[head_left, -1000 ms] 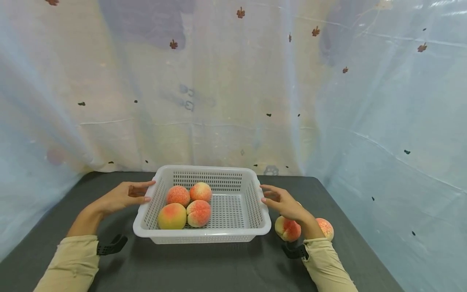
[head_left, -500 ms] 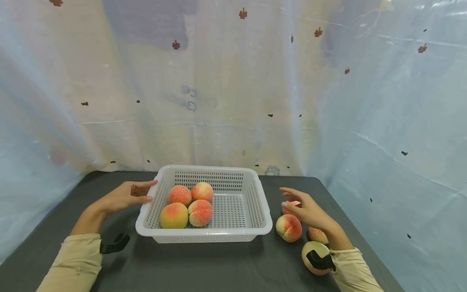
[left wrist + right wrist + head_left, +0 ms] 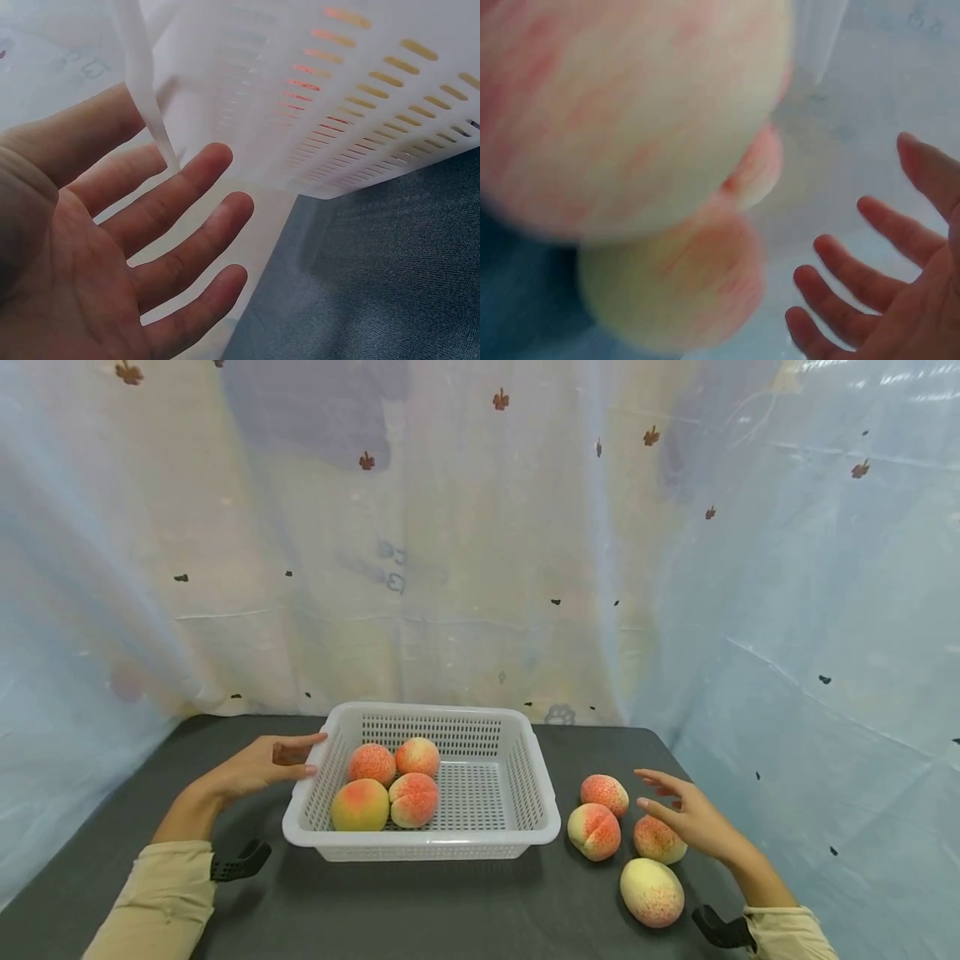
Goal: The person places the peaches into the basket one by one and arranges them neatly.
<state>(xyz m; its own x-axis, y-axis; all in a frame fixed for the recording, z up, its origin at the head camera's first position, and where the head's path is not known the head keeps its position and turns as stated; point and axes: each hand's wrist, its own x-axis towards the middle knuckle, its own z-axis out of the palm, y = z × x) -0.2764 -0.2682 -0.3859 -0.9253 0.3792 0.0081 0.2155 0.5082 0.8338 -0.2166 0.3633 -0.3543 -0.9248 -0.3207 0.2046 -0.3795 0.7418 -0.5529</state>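
Touching the left rim of the white basket (image 3: 442,838) with the left hand (image 3: 258,768), with thumb and index finger apart on the edge and the other fingers nearly straight, spread loosely outside the slotted wall. Reaching well to the right of the basket with the right hand (image 3: 697,818), with fingers wide apart, slightly bent and holding nothing, near the peaches on that side of the basket.

Inside the basket, all toward its left: at the back left, a speckled red peach (image 3: 372,763); toward the back middle, an orange-cream peach (image 3: 417,757); at the front left, a yellow-orange peach (image 3: 360,805); toward the front middle, a pink creased peach (image 3: 413,800).

Right of the basket, on the dark surface (image 3: 420,910): just beside its right end, a red-and-cream peach (image 3: 594,832); slightly farther back along that end, a coral peach (image 3: 604,795); farther out from the basket, a blushed peach (image 3: 656,840); out past the basket's front right corner, a pale yellow peach (image 3: 652,892).

Left of the basket's front corner, a black wrist mount (image 3: 240,862) below a beige sleeve (image 3: 153,897). Behind the basket, a pale plastic sheet (image 3: 480,543) with brown leaf shapes.
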